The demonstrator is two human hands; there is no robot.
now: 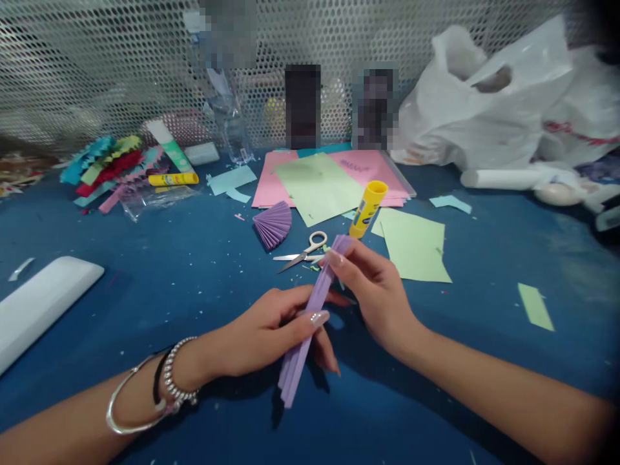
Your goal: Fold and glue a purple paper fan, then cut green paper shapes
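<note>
Both my hands hold one folded purple paper strip (310,323), pleated like an accordion, above the blue table (194,271). My left hand (271,332) pinches its middle, thumb on top. My right hand (372,287) grips the far end, fingers closed over the folds. Just beyond lie small scissors (304,250), an upright yellow glue stick (368,208) and a finished purple paper fan (274,224).
Pink and green paper sheets (320,184) lie at the back centre, another green sheet (416,245) to the right. A pile of coloured folded papers (109,165) sits back left, a white flat object (39,303) at left, plastic bags (489,103) back right. A mesh wall stands behind.
</note>
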